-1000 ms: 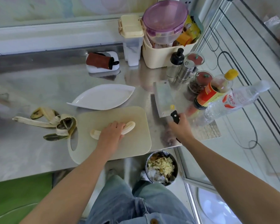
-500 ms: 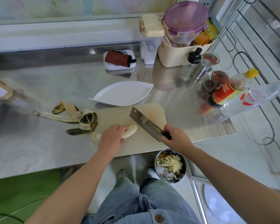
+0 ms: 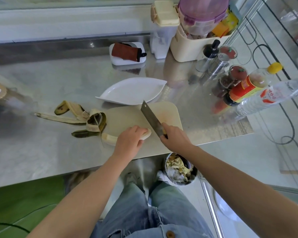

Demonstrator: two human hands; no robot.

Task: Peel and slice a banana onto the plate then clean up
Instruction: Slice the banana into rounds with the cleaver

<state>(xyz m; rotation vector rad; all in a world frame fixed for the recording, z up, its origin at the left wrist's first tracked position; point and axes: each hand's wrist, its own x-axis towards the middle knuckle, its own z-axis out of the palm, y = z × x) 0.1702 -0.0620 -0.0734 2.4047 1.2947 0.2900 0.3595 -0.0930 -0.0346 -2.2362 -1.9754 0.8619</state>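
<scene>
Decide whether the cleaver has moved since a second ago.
Yes. The cleaver went leftward from the counter beside the cutting board to above the board, gripped by the right hand, near the banana.

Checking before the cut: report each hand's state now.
Left hand: holds the peeled banana down on the cutting board, fingers curled over it.
Right hand: grips the cleaver by its handle.
</scene>
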